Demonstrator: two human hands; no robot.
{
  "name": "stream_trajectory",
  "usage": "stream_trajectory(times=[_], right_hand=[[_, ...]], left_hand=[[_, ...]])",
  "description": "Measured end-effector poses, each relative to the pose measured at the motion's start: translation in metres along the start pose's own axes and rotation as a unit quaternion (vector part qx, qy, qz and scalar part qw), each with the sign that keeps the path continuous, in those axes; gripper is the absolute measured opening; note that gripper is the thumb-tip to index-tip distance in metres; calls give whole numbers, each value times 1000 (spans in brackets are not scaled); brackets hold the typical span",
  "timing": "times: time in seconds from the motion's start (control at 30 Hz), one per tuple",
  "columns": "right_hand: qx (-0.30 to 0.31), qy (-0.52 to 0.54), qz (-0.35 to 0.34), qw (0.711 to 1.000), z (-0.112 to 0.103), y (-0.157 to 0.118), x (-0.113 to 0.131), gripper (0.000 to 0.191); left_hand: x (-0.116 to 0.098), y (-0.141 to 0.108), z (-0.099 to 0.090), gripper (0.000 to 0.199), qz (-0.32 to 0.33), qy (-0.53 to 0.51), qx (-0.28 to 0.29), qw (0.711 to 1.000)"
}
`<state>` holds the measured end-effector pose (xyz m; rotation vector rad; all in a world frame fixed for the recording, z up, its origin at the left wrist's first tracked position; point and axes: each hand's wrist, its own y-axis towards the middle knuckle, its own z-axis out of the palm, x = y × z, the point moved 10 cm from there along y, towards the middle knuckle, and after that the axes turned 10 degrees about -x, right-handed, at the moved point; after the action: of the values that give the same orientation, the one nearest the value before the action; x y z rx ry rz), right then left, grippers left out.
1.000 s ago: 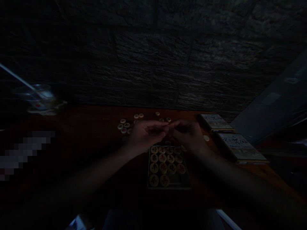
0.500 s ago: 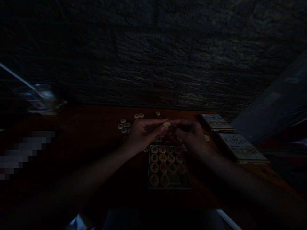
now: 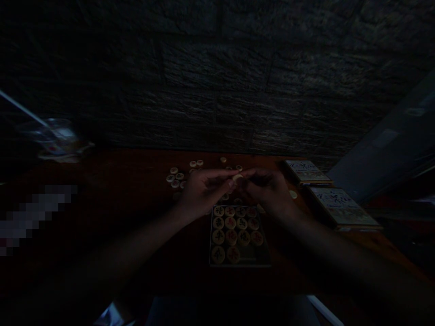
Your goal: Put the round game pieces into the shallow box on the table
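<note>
My left hand [image 3: 210, 186] and my right hand [image 3: 267, 188] meet above the table, fingertips pinched together around a pale round Chinese chess piece [image 3: 238, 177]. Both hands are closed on it, and the fingers cover part of it. Just below them lies an open box [image 3: 254, 254] with rows of chess pieces [image 3: 230, 222] in it, marked in black or red characters. The box's front right part shows its bare bottom. More loose pieces [image 3: 175, 177] lie left of my left hand, and others are partly hidden behind and under my hands.
Two flat printed boxes [image 3: 343, 206] lie on the right of the wooden table [image 3: 136, 170], with a loose piece [image 3: 292, 194] near them. A plastic cup [image 3: 59, 138] with a straw stands at the far left. A rough stone wall [image 3: 217, 81] rises behind. The scene is very dark.
The piece between my fingertips has tilted, so less of its pale face shows. My hands stay almost in the same place, and the box and the loose pieces have not moved.
</note>
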<state>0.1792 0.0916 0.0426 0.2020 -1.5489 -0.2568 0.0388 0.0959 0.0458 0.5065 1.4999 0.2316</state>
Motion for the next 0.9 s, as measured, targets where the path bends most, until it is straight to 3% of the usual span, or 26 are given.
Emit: stream_trajectory(times=[0.3, 0.6, 0.9], right_hand=[[-25, -23, 29, 999, -6, -1, -8, 28], [11, -38, 22, 999, 0, -1, -8, 29], [-6, -97, -71, 993, -7, -5, 0, 22]], left_hand=[[-1, -4, 7, 30, 10, 18, 11, 1000], [14, 3, -7, 22, -77, -18, -47, 996], [19, 0, 0, 14, -124, -56, -42, 990]])
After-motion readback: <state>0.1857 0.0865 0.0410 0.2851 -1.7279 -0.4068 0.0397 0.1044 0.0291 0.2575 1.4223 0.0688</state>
